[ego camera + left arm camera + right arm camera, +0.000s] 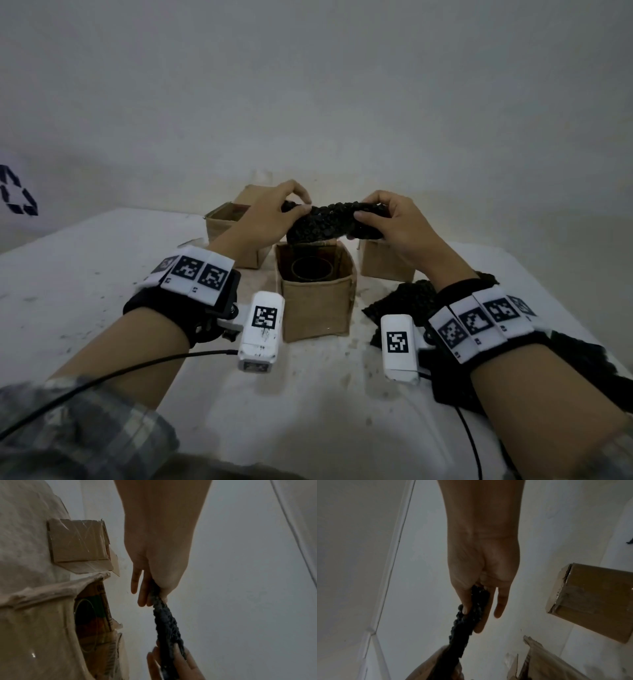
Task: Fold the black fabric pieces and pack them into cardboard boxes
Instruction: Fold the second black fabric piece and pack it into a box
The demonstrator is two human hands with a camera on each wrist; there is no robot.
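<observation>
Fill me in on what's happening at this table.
A person is packing black fabric into cardboard boxes. The left hand and right hand pinch opposite ends of one bumpy black fabric piece, holding it in the air above the open middle box. That box already holds a round dark container. More black fabric lies on the table under the right forearm, not yet packed.

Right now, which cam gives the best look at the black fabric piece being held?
Head view: the black fabric piece shows along its whole length, pinched between left hand and right hand above the middle box. Left wrist view shows it only edge-on as a narrow strip; right wrist view likewise, with its far end hidden.
</observation>
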